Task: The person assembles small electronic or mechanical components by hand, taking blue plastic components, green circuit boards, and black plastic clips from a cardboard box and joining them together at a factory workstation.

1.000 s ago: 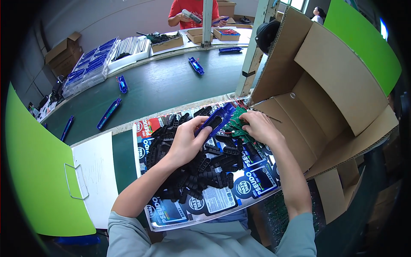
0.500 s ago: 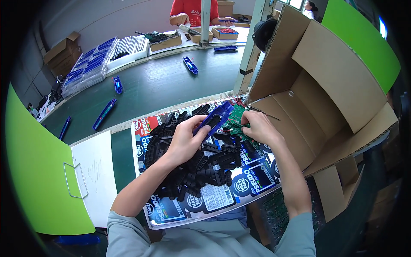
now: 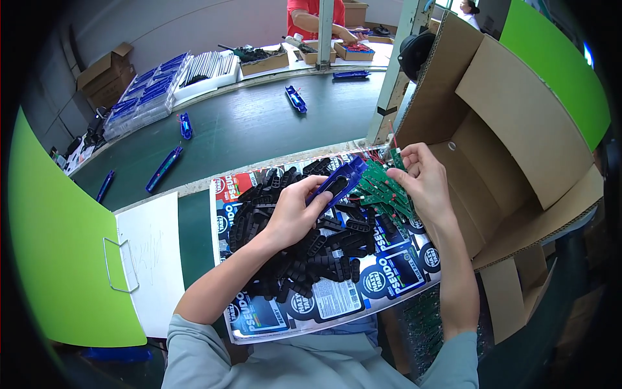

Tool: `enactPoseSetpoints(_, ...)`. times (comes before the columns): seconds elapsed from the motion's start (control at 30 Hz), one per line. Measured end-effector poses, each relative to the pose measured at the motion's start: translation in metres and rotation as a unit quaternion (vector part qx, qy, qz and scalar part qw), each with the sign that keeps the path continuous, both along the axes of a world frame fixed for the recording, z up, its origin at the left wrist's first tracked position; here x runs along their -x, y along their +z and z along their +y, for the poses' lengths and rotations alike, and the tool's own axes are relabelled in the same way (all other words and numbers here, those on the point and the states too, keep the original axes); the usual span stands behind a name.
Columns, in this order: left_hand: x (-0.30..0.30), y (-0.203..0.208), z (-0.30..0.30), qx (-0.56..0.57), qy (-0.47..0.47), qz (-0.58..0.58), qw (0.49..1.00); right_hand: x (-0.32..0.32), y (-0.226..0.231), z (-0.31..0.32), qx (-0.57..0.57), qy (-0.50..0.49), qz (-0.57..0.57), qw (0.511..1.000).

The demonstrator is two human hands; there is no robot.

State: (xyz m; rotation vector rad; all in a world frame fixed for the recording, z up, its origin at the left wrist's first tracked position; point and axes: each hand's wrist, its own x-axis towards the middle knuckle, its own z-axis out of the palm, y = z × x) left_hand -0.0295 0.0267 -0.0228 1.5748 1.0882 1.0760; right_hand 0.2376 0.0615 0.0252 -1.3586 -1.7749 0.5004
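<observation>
My left hand (image 3: 299, 209) is closed around a blue plastic shell (image 3: 350, 174), which is tilted, with a black part (image 3: 338, 186) set inside its hollow. In my right hand (image 3: 424, 178), thumb and fingers pinch a narrow green circuit board (image 3: 396, 157) with a red wire sticking up. Just below that hand lies a pile of similar green circuit boards (image 3: 382, 188) with red wires. Loose black plastic parts (image 3: 317, 246) are heaped beneath and around my left hand, on a board covered with printed sheets (image 3: 337, 299).
An open cardboard box (image 3: 499, 181) stands at the right, beside a metal post (image 3: 391, 97). Several blue shells (image 3: 296, 99) lie on the green belt (image 3: 236, 120) beyond. A co-worker in red (image 3: 308, 19) reaches into a small box (image 3: 354, 53). At left are green panels (image 3: 71, 246).
My right hand has lifted a green circuit board up out of the pile. My left hand keeps its hold on the blue shell. The co-worker's arm has moved to the small box.
</observation>
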Motion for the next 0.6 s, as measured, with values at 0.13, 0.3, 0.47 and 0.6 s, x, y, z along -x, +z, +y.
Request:
enactPoseSetpoints(0.13,-0.001,0.001,-0.002,-0.008,-0.005,-0.003,1.000,0.003,0.007,-0.011,0.058,0.063,0.134,0.987)
enactPoseSetpoints(0.3,-0.002,0.007,-0.003,0.032,-0.025,0.015,0.999,0.016,0.016,-0.028,0.085,0.137,0.174,0.971)
enactPoseSetpoints(0.47,-0.004,0.009,-0.004,0.055,-0.050,-0.086,0.994,0.028,0.037,-0.047,0.060,0.142,0.271,0.950)
enactPoseSetpoints(0.6,-0.011,0.015,-0.005,0.068,-0.050,-0.168,0.982,0.044,0.042,-0.060,-0.015,0.121,0.288,0.950)
